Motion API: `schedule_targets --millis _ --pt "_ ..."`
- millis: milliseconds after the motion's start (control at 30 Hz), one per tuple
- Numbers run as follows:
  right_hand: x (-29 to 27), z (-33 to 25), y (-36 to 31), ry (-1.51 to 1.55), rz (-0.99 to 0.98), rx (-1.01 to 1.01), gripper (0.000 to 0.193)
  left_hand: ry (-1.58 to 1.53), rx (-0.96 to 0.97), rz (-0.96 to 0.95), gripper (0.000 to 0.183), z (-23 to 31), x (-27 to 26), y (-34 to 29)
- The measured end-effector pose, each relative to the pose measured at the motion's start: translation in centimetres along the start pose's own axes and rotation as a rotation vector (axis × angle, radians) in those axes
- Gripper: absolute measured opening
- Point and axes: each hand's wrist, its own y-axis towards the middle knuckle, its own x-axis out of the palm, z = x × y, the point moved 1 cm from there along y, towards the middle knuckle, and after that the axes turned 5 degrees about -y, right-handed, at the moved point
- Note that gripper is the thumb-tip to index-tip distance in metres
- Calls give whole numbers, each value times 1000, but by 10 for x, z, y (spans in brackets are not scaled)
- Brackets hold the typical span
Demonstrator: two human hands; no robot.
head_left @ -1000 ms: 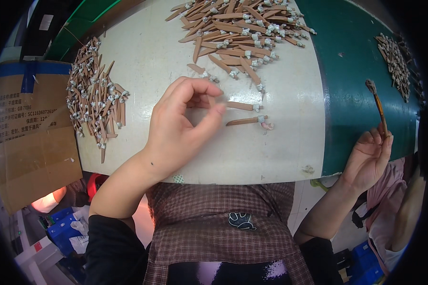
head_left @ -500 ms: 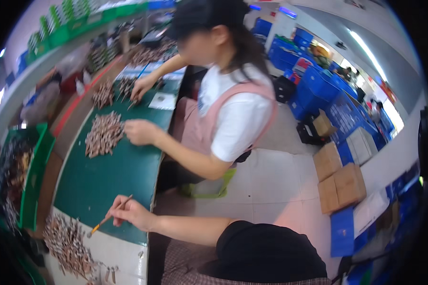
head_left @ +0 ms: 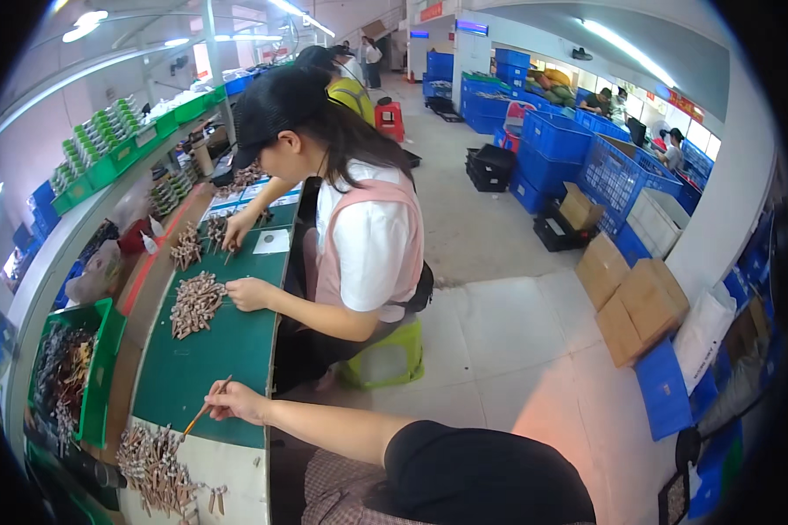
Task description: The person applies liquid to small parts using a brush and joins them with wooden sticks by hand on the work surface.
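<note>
My right hand [head_left: 236, 402] is closed around a thin paintbrush [head_left: 207, 409] with a wooden handle. The brush slants down to the left, its tip at the edge of a pile of small brown, grey-tipped pieces [head_left: 156, 472] on the pale board [head_left: 236, 464]. Whether the tip touches a piece, I cannot tell. A few pieces [head_left: 216, 500] lie apart, right of the pile. My left hand is out of view.
To my right, a co-worker [head_left: 372, 236] in a pink apron sits on a green stool [head_left: 385, 359], handling similar pieces [head_left: 197, 304] on the green mat [head_left: 210, 359]. A green bin [head_left: 105, 376] stands left. Cardboard boxes [head_left: 643, 306] and blue crates [head_left: 556, 144] line the right side.
The view has swung up and levelled, showing more of the room. My right hand still grips the brush, now held more upright with its tip at the pile. The co-worker's hands stay at the pieces.
</note>
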Motion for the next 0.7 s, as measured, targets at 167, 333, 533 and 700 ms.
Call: schedule_targets --millis 167,333,533,700 --pt "6 5 1 52 -16 28 13 71 32 68 24 8 -7 -4" --pt "12 4 0 56 -24 17 14 -123 9 61 22 -6 -11 -4" --pt "5 3 2 39 -22 -3 14 -67 66 84 24 3 0 -4" --pt "5 2 3 22 -19 -3 15 250 225 151 27 22 3 -11"
